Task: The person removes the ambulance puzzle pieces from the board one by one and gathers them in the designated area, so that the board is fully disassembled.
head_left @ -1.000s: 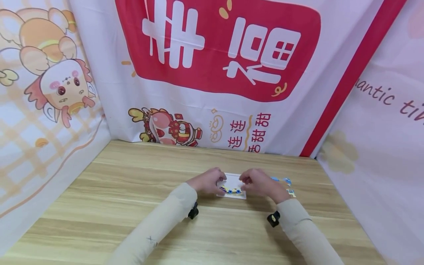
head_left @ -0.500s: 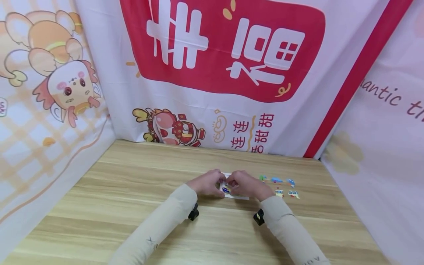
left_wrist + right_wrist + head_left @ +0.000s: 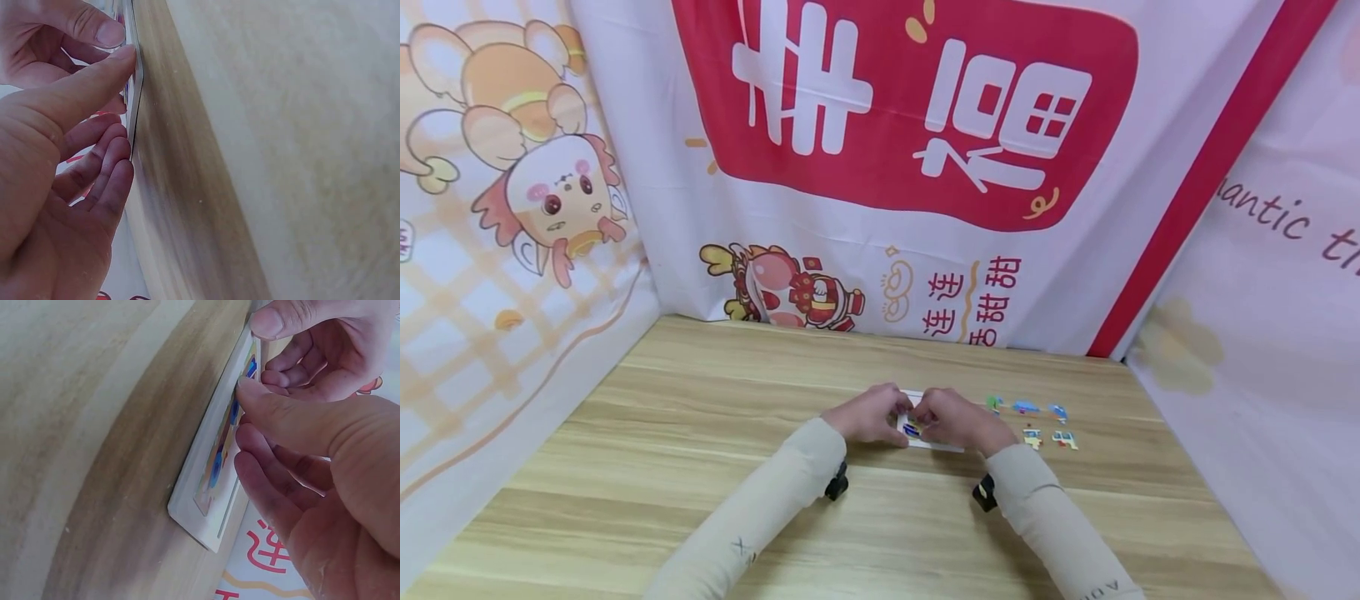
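Observation:
A white puzzle board (image 3: pixel 189 508) lies flat on the wooden table, a row of coloured pieces with blue wheel shapes (image 3: pixel 217 467) along its near side. My left hand (image 3: pixel 869 414) holds the board's left end, thumb at the near edge and fingers curled beyond. Close beside it, my right hand (image 3: pixel 959 420) reaches over the board from the right. Its thumb and fingers pinch a small puzzle piece low over the inlaid row. The fingers mostly cover that piece, so its shape is hidden.
Several loose puzzle pieces lie right of the board, among them a blue one (image 3: pixel 1026 407), a green one (image 3: pixel 994 403) and a yellow-white one (image 3: pixel 1064 439). Printed cloth (image 3: pixel 880 208) hangs at the table's back edge, and more cloth encloses both sides.
My right hand has moved left from the board's right side to beside my left hand, uncovering more loose pieces. Over the last half second both hands stay almost still.

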Demonstrator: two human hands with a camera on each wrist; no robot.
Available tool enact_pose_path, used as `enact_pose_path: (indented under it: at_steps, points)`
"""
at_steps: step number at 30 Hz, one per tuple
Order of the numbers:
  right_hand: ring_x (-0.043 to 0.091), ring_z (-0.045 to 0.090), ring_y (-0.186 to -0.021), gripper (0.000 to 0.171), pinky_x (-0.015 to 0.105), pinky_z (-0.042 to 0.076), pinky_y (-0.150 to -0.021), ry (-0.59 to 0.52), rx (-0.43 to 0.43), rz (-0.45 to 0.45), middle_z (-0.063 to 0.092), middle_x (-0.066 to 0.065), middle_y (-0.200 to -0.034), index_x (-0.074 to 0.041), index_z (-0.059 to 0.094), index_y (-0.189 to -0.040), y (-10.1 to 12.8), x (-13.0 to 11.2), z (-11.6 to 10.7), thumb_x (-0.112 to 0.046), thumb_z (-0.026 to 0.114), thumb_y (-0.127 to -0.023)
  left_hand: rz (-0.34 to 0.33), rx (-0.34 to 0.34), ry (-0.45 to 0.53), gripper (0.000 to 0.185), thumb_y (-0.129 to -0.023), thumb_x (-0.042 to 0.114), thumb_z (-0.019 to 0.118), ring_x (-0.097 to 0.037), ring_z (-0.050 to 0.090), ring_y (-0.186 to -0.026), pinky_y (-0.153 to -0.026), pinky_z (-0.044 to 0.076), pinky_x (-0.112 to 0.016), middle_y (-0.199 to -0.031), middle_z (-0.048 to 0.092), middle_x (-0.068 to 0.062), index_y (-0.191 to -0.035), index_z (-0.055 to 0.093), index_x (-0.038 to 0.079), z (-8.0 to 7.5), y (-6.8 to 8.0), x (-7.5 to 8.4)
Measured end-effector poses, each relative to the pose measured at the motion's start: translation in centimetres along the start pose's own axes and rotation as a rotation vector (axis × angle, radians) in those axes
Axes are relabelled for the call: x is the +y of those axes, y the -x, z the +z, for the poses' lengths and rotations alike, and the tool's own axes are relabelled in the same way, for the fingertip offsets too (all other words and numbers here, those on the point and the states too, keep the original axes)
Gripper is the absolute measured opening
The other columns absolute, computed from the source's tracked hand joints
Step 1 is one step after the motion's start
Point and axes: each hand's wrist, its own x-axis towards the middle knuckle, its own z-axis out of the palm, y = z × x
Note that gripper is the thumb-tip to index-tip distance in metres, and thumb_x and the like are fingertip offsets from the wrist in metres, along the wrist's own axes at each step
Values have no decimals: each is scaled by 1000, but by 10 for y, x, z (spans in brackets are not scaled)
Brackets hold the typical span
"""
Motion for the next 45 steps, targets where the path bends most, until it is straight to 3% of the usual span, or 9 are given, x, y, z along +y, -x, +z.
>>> enact_pose_path:
  at_steps: [11,24,31,38,45]
  points:
    - [12,57,-86,26,28,52,-81,60,76,-49,68,0,-98,-12,73,-106,-3,4,5,-6,77,-81,11,8,-16,46,-77,30,82,-15,56,-100,-90,46,-26,-109,64,0,-116,66,11,1,-2,-1]
    - [12,59,-87,27,28,51,-81,31,77,43,65,-2,-94,-11,69,-101,-7,-2,4,-3,79,-77,16,4,-5,43,-77,31,82,-14,55,-97,-88,45,-25,-105,63,2,-114,67,13,2,0,-2]
    - [11,62,-86,15,25,54,-80,-65,101,26,68,-1,-93,-12,66,-100,-1,-6,2,-7,71,-86,17,10,2,38,-76,29,82,-16,54,-95,-83,43,-24,-99,61,3,-108,68,14,1,0,-1]
    - [7,62,-84,10,22,53,-77,-164,172,31,69,-4,-92,-16,67,-99,10,3,2,-13,68,-90,19,6,-24,48,-77,29,82,-15,57,-100,-90,47,-26,-107,62,-1,-117,66,10,3,1,1]
    - [8,61,-84,9,23,52,-76,-198,212,81,67,-7,-90,-20,66,-97,34,16,-15,-16,69,-90,-20,5,-25,56,-77,28,82,-16,58,-106,-96,48,-29,-116,62,-6,-124,62,5,2,2,3]
